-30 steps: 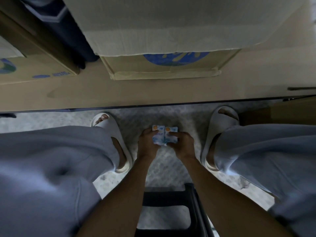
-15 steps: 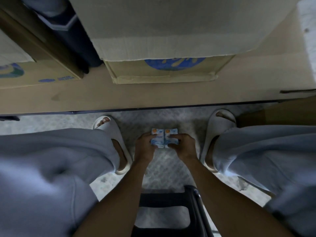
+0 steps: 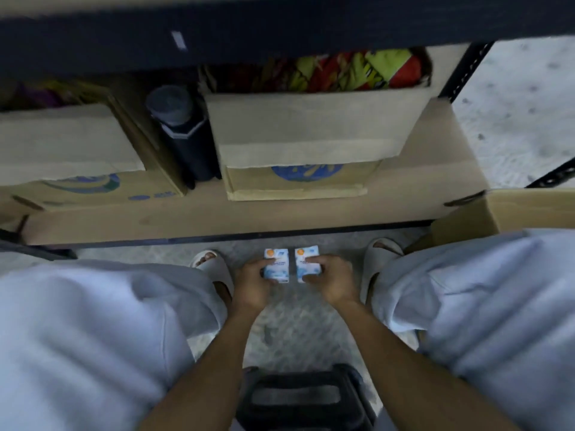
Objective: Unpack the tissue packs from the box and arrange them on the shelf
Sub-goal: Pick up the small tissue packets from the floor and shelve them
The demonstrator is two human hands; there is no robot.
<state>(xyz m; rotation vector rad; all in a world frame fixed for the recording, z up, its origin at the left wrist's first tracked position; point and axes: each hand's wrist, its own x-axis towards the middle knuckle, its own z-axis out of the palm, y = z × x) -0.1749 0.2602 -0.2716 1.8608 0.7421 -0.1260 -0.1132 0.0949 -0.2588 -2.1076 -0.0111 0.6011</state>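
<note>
Cartons (image 3: 298, 144) crowd shelf (image 3: 429, 185) above hands (image 3: 295, 281).

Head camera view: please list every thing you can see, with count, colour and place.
tissue packs: two, white and blue, one in each hand, apart, above the floor
cardboard boxes: three, brown; two on the shelf, one at right edge
shelf board: one, tan, across the middle
dark container: one, between the shelf boxes
colourful packets: several, behind the middle box
stool: one, black, bottom
slippers: two, pale
trousers: pale grey
left hand; right hand
</note>
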